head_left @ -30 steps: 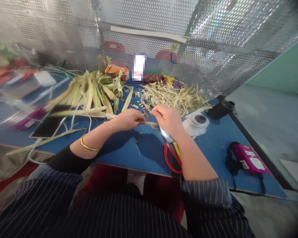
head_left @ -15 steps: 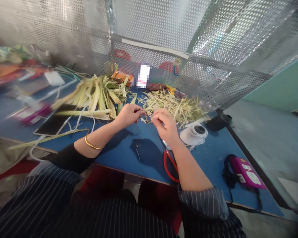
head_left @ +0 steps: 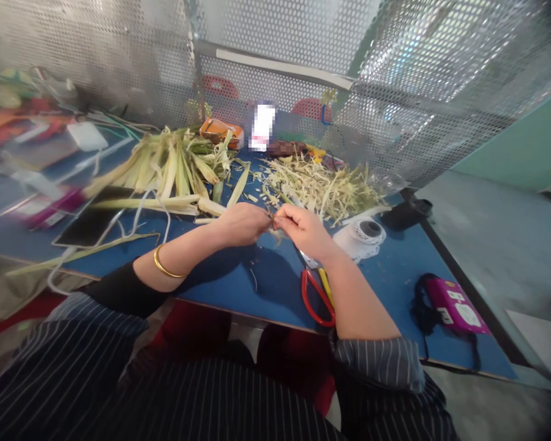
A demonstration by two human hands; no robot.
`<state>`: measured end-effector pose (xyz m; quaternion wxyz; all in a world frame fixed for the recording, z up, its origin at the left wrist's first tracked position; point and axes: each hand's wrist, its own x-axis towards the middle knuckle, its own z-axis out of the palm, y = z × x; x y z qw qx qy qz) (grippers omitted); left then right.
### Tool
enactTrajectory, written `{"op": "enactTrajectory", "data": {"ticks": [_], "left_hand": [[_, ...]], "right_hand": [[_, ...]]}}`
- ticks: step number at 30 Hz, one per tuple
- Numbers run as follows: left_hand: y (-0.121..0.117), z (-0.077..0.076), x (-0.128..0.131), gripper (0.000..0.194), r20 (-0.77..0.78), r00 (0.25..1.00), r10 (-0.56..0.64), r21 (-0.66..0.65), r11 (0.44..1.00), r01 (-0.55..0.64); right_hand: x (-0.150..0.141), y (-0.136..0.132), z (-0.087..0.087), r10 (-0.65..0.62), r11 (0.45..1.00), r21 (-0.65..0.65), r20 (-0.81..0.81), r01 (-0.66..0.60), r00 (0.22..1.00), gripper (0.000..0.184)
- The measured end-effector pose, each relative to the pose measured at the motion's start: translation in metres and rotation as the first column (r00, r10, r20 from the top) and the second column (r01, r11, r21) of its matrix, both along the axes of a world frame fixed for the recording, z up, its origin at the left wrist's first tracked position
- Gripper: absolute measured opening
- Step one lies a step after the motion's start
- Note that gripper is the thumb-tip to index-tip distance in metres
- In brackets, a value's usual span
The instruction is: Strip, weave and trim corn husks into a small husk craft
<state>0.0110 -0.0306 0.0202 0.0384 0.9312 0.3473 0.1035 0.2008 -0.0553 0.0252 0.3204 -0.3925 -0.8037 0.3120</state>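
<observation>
My left hand (head_left: 244, 223) and my right hand (head_left: 307, 231) meet above the middle of the blue table (head_left: 229, 282), fingertips pinched together. Something small, thin and brownish shows between the fingers; it is too small to name. Just beyond the hands lies a heap of shredded pale strips (head_left: 324, 187). Long corn husk leaves (head_left: 177, 171) are piled behind my left hand. Scissors with a red handle loop (head_left: 303, 293) and a yellow part lie beside my right forearm, which partly hides them. To the right of my right hand is a spool of white thread (head_left: 354, 239).
A black cylinder (head_left: 406, 214) and a magenta box with a dark cord (head_left: 454, 306) sit on the right. At left are a dark tablet-like panel (head_left: 92, 220) and white cables. An orange packet (head_left: 223, 131) and a bright phone (head_left: 262, 125) stand near the perforated metal screen (head_left: 284, 30).
My hands, slightly apart before, have come together, fingertips meeting. More of the scissors, including a yellow part, now shows. The view has tilted, shifting the table's things upward.
</observation>
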Motion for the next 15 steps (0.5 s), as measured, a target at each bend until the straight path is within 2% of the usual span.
{"op": "enactTrajectory", "data": {"ticks": [2, 3, 4, 5, 6, 8, 11, 13, 15], "left_hand": [[-0.001, 0.005, -0.004, 0.019, 0.035, 0.982, -0.188, -0.11, 0.975, 0.191], [-0.001, 0.009, -0.006, 0.021, 0.138, 0.959, -0.249, -0.17, 0.947, 0.271], [-0.001, 0.012, -0.007, 0.021, 0.257, 0.923, -0.287, -0.222, 0.912, 0.345], [0.0, 0.015, -0.009, 0.021, 0.361, 0.897, -0.257, -0.252, 0.899, 0.359], [0.0, 0.016, -0.01, 0.02, 0.446, 0.874, -0.19, -0.275, 0.9, 0.337], [0.002, 0.017, -0.01, 0.022, 0.563, 0.826, 0.017, -0.317, 0.928, 0.197], [0.007, 0.009, -0.007, 0.026, 0.627, 0.729, 0.274, -0.364, 0.931, -0.037], [0.01, 0.003, -0.005, 0.027, 0.583, 0.723, 0.37, -0.341, 0.919, -0.196], [0.01, -0.002, -0.002, 0.026, 0.495, 0.772, 0.4, -0.261, 0.915, -0.307]], "right_hand": [[0.006, 0.006, 0.0, 0.033, 0.985, -0.166, -0.132, -0.055, 0.991, 0.021], [0.009, 0.009, -0.002, 0.035, 0.967, -0.24, -0.224, -0.09, 0.974, 0.022], [0.01, 0.011, -0.003, 0.019, 0.946, -0.301, -0.323, -0.122, 0.946, 0.022], [0.01, 0.014, -0.006, -0.016, 0.927, -0.347, -0.419, -0.144, 0.908, 0.022], [0.009, 0.016, -0.008, -0.061, 0.91, -0.382, -0.501, -0.158, 0.863, 0.022], [0.005, 0.019, -0.014, -0.158, 0.892, -0.426, -0.608, -0.153, 0.778, 0.022], [-0.007, 0.018, -0.022, -0.221, 0.913, -0.4, -0.654, -0.083, 0.723, 0.023], [-0.014, 0.014, -0.025, -0.191, 0.952, -0.306, -0.592, 0.002, 0.783, 0.022], [-0.018, 0.008, -0.025, -0.128, 0.989, -0.121, -0.422, 0.084, 0.898, 0.021]]}}
